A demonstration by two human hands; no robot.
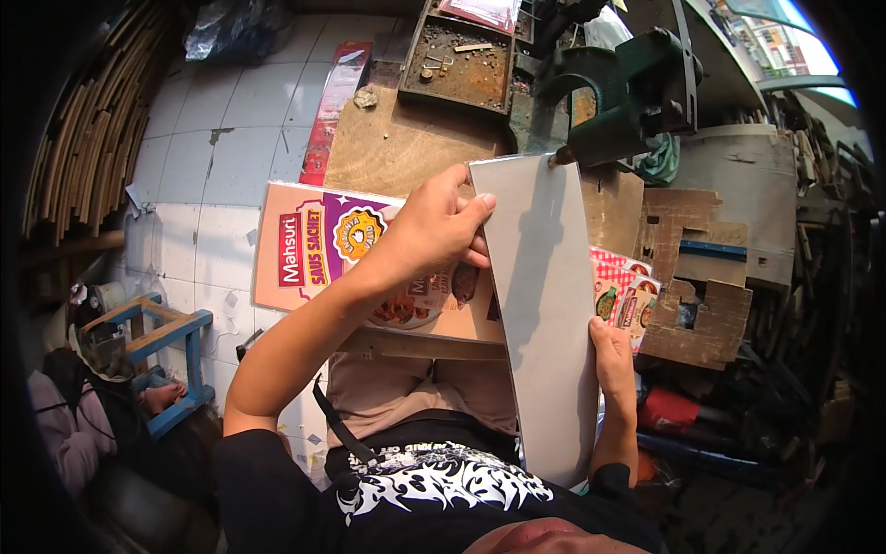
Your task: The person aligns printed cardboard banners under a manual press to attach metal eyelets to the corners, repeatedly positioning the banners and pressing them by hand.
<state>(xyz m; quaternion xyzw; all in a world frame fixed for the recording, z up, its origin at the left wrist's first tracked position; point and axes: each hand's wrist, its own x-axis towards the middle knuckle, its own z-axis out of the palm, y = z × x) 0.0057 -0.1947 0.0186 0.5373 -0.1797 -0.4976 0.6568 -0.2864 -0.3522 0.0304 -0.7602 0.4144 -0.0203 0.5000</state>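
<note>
Past your black shirt [429, 485], left hand [443, 222] and right hand [614, 358] pinch opposite edges, suiting a likely light, stiff grey panel [540, 286].

We had bright daylight at the upper-right opening [773, 42], and a long, distinct shadow [538, 240] lay across the grey board [561, 397], while the lower corners were dim. Our wide lens bowed the edges inside a black ring, yet printed lettering [290, 251] looked sharp.
</note>
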